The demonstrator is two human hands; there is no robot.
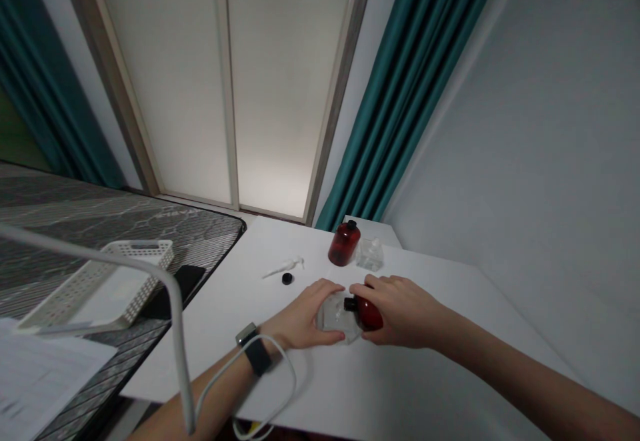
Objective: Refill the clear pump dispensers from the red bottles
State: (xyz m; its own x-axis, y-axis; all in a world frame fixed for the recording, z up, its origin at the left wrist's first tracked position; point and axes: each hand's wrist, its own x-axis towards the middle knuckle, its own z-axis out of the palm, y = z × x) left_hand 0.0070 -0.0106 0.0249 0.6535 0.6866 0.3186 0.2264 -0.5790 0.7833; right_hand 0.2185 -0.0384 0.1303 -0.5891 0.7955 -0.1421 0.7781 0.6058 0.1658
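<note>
My right hand (400,309) is wrapped round a dark red bottle (370,314). That bottle lies tipped on its side, its black top pointing left. Just beneath it is a clear square-looking container (333,314), with my left hand (307,314) curved round its left side, thumb and fingers on opposite edges. Whether liquid runs from the red bottle cannot be made out. Beyond my hands stands a second red bottle (343,246) with a black top, beside a clear crumpled-looking or faceted object (369,255). A white pump dispenser (285,267) and a small black cap (287,279) lie to the left.
Everything rests on a white table (425,367). Left of it, a white perforated basket (133,304), a black flat object (183,284) and papers (50,374) lie on a grey patterned surface. A white cable (177,321) hangs in the foreground, near my left wrist.
</note>
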